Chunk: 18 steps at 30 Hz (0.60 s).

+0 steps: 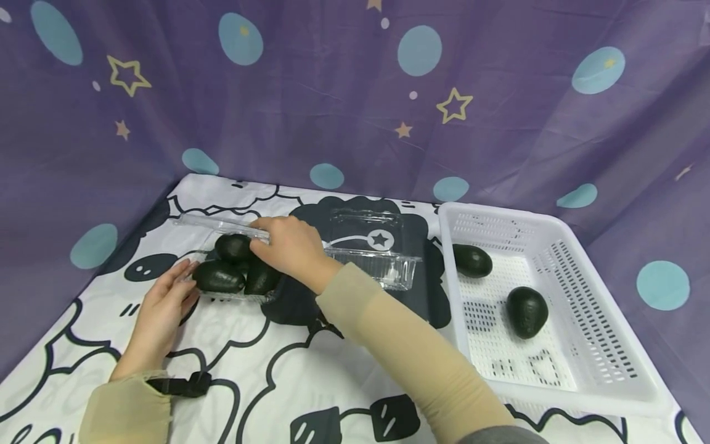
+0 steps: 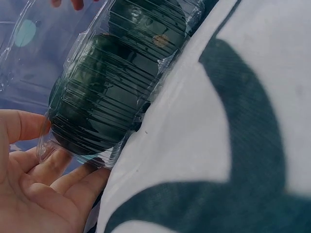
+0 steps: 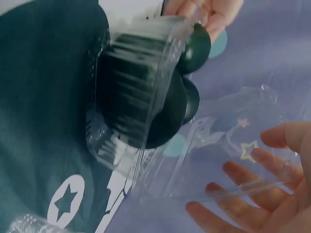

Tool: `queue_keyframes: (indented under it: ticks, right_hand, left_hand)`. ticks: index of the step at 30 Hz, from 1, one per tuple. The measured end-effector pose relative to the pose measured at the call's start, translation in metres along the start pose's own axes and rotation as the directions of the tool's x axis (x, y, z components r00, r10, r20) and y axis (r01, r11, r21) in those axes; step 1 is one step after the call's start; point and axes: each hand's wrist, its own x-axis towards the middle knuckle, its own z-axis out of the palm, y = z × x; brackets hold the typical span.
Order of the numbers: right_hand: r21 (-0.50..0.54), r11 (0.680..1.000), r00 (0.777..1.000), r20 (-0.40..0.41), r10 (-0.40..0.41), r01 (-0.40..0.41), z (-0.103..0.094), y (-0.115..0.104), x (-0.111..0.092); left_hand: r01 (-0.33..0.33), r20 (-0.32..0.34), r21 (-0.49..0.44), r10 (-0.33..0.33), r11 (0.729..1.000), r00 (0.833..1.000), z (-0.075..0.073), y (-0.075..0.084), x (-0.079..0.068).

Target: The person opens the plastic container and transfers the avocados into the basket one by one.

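A clear plastic clamshell container [image 1: 235,296] on the left of the table holds dark green avocados [image 1: 220,276], three of them visible. Its hinged lid [image 1: 213,223] stands raised at the back. At the left end, my left hand [image 1: 166,299] grips the container, the thumb at the rim and the fingers along the lower side, as the left wrist view shows. My right hand [image 1: 294,246] reaches over the container's right side to the lid. In the right wrist view, its spread, fairly straight fingers [image 3: 243,194] lie against the clear lid near the edge.
A second clear clamshell [image 1: 383,265] stands with its lid up in the middle of the table. To the right, a white perforated basket [image 1: 560,246] holds two avocados [image 1: 527,312]. Behind the table hangs a purple patterned curtain [image 1: 333,111].
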Motion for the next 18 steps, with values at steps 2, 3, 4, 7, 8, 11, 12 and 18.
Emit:
queue_keyframes:
  ticks: [2,3,4,7,8,11,12,18]
  right_hand:
    - [0.023,1.000,1.000,-0.021,0.015,-0.014,-0.002,0.004,0.001]
    - [0.035,0.999,0.999,-0.027,0.020,-0.019,-0.003,0.006,0.002]
    - [0.045,0.999,0.999,-0.039,0.022,-0.020,-0.003,0.008,0.003]
    - [0.070,0.997,0.997,-0.072,0.022,-0.017,-0.005,0.012,0.005]
    - [0.077,0.997,0.997,-0.078,0.024,-0.018,-0.005,0.013,0.005]
    - [0.129,0.991,0.996,-0.084,0.037,-0.026,-0.007,0.014,0.007]
    - [0.154,0.988,0.996,-0.084,0.044,-0.031,-0.008,0.015,0.008]
    - [0.262,0.964,0.987,-0.131,0.092,-0.055,-0.011,0.022,0.011]
  left_hand:
    - [0.002,0.002,-0.006,-0.002,1.000,1.000,0.000,0.000,0.000]
    - [0.002,0.003,-0.006,-0.002,1.000,1.000,0.000,0.000,0.000]
    - [0.001,0.005,-0.012,-0.001,1.000,1.000,-0.001,0.000,-0.001]
    - [-0.002,0.007,-0.023,0.002,1.000,1.000,-0.001,-0.001,-0.001]
    - [-0.003,0.008,-0.028,0.003,1.000,1.000,-0.001,-0.001,-0.001]
    - [-0.003,0.013,-0.038,0.004,0.999,1.000,-0.002,-0.001,0.000]
    - [-0.002,0.015,-0.042,0.003,0.999,1.000,-0.003,-0.002,0.000]
    - [-0.001,0.018,-0.049,0.002,0.999,1.000,-0.003,-0.002,0.000]
